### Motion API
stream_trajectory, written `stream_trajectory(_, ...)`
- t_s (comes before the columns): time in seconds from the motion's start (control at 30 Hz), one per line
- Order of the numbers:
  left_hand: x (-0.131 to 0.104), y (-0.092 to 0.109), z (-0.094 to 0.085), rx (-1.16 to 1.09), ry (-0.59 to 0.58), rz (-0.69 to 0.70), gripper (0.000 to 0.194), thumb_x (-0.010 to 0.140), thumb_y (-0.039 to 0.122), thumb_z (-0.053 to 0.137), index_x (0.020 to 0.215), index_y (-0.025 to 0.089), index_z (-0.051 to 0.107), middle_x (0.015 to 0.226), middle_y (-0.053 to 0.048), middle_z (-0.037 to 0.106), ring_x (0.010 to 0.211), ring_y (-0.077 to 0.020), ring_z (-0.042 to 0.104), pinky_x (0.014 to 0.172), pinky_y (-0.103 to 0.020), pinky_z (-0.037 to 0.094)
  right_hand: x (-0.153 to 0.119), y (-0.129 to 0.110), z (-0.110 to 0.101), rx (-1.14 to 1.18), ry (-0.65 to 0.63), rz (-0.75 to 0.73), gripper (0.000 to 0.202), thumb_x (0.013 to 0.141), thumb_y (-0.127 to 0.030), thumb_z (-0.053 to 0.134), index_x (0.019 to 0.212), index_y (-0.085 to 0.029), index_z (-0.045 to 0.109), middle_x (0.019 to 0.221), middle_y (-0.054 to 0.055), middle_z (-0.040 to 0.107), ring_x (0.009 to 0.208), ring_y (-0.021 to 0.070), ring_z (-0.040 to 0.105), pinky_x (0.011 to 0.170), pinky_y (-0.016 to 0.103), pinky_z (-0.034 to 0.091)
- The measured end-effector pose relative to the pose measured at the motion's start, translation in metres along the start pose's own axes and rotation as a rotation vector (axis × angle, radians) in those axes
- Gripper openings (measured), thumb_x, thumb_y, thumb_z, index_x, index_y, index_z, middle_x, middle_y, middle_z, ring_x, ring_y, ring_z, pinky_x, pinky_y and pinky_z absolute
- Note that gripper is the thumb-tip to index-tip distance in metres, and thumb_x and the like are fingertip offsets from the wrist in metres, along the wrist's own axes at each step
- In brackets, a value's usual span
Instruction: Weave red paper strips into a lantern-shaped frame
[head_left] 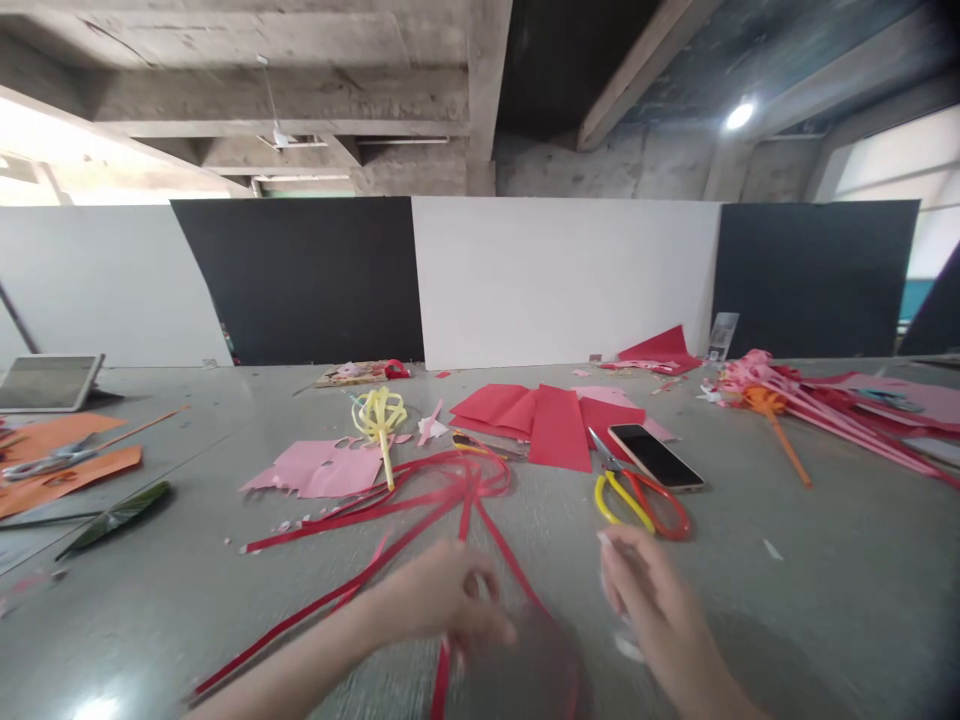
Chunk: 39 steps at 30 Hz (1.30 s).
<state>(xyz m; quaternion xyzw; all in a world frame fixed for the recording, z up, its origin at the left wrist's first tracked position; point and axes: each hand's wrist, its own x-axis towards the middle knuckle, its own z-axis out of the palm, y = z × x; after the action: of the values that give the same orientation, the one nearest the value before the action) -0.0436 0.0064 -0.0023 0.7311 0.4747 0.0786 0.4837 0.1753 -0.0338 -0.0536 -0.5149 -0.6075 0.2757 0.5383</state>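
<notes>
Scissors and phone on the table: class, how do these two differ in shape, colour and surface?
The scissors have two looped handles with openings through them, while the phone is a flat, solid rectangle. The scissors' handles are bright, one yellow and one orange-red; the phone shows a dark screen with a pale edge. The scissors taper to a narrow tip, whereas the phone ends bluntly. Both lie on the grey table.

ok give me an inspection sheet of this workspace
Surface: grey table, with paper scraps scattered on it
Job's things: red strips spreading from a shared middle
Clutter: red paper, pink paper, red-yellow scissors, phone
Hands: left hand over the strips, right hand near the scissors; grip unclear
Cables: nothing seen
Surroundings: black and white panels behind; lamp lit overhead
</notes>
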Motion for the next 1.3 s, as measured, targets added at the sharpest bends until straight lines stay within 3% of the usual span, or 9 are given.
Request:
stream_trajectory(0.07,0.013,-0.002,-0.025,0.259,0.202,0.053,0.022,0.062,0.035,0.059,0.071,0.015,0.060,0.056,0.000,0.061,0.051,-0.0139,0.059,0.045,-0.019,0.040,0.001,-0.001,-0.001,-0.002,-0.001,-0.009,0.016,0.084,-0.036,0.037,0.085,-0.022,0.043,0.050,-0.007,0.037,0.045,0.0108,0.041,0.045,0.021,0.035)
stream_trajectory(0.2,0.045,-0.013,-0.061,0.412,0.461,0.021,0.019,0.069,0.032,0.052,0.072,0.016,0.060,0.074,-0.004,0.063,0.076,-0.0203,0.059,0.064,-0.026,0.041,0.002,0.000,-0.002,-0.025,-0.006,-0.050,0.014,0.084,-0.034,0.037,0.087,-0.021,0.043,0.052,-0.006,0.041,0.045,0.0109,0.043,0.044,0.021,0.036)
stream_trajectory(0.33,0.072,-0.027,-0.070,0.490,0.528,-0.048,0.020,0.072,0.034,0.055,0.076,0.016,0.060,0.083,-0.005,0.062,0.085,-0.0217,0.056,0.074,-0.031,0.041,0.003,0.004,-0.002,-0.073,0.016,-0.120,0.014,0.084,-0.033,0.037,0.087,-0.021,0.044,0.053,-0.005,0.044,0.043,0.0106,0.044,0.045,0.022,0.037)
stream_trajectory(0.47,0.092,-0.038,-0.067,0.530,0.486,-0.114,0.027,0.081,0.032,0.047,0.099,0.013,0.053,0.100,-0.006,0.055,0.088,-0.0174,0.054,0.076,-0.037,0.044,0.005,0.003,-0.003,-0.111,0.013,-0.155,0.014,0.083,-0.031,0.037,0.087,-0.020,0.045,0.052,-0.005,0.045,0.043,0.0109,0.045,0.045,0.022,0.039)
stream_trajectory(0.57,0.102,-0.041,-0.068,0.532,0.417,-0.111,0.028,0.081,0.030,0.047,0.104,0.013,0.050,0.104,-0.006,0.053,0.089,-0.0185,0.054,0.074,-0.037,0.046,0.006,0.003,-0.004,-0.122,0.002,-0.168,0.015,0.084,-0.031,0.036,0.087,-0.020,0.045,0.051,-0.005,0.045,0.042,0.0109,0.046,0.043,0.021,0.039)
stream_trajectory(0.7,0.103,-0.039,-0.076,0.496,0.303,-0.021,0.023,0.080,0.029,0.049,0.092,0.011,0.056,0.091,-0.004,0.058,0.080,-0.0159,0.055,0.069,-0.032,0.046,0.008,0.002,-0.007,-0.131,0.008,-0.162,0.016,0.084,-0.033,0.036,0.088,-0.020,0.045,0.051,-0.005,0.046,0.041,0.0111,0.047,0.042,0.021,0.039)
stream_trajectory(0.87,0.084,-0.028,-0.105,0.479,0.108,0.079,0.009,0.065,0.021,0.058,0.069,0.014,0.063,0.069,0.001,0.061,0.066,-0.0130,0.052,0.060,-0.021,0.037,0.013,-0.004,-0.013,-0.148,0.068,-0.179,0.016,0.084,-0.033,0.036,0.085,-0.020,0.046,0.056,-0.003,0.048,0.041,0.0102,0.045,0.040,0.021,0.037)
stream_trajectory(1.1,0.062,-0.006,-0.143,0.609,-0.239,-0.031,0.014,0.048,0.022,0.069,0.061,0.016,0.065,0.056,0.003,0.059,0.054,-0.0111,0.047,0.052,-0.020,0.033,0.018,-0.002,-0.016,-0.142,0.105,-0.181,0.017,0.084,-0.034,0.036,0.085,-0.020,0.046,0.062,0.000,0.050,0.048,0.0111,0.048,0.042,0.022,0.037)
stream_trajectory(1.3,0.060,0.031,-0.148,0.746,-0.293,-0.092,0.012,0.040,0.019,0.071,0.050,0.021,0.065,0.051,0.003,0.058,0.052,-0.0121,0.047,0.049,-0.020,0.031,0.018,-0.003,-0.017,-0.141,0.083,-0.155,0.017,0.084,-0.034,0.036,0.083,-0.020,0.046,0.061,-0.001,0.050,0.051,0.0117,0.050,0.041,0.021,0.036)
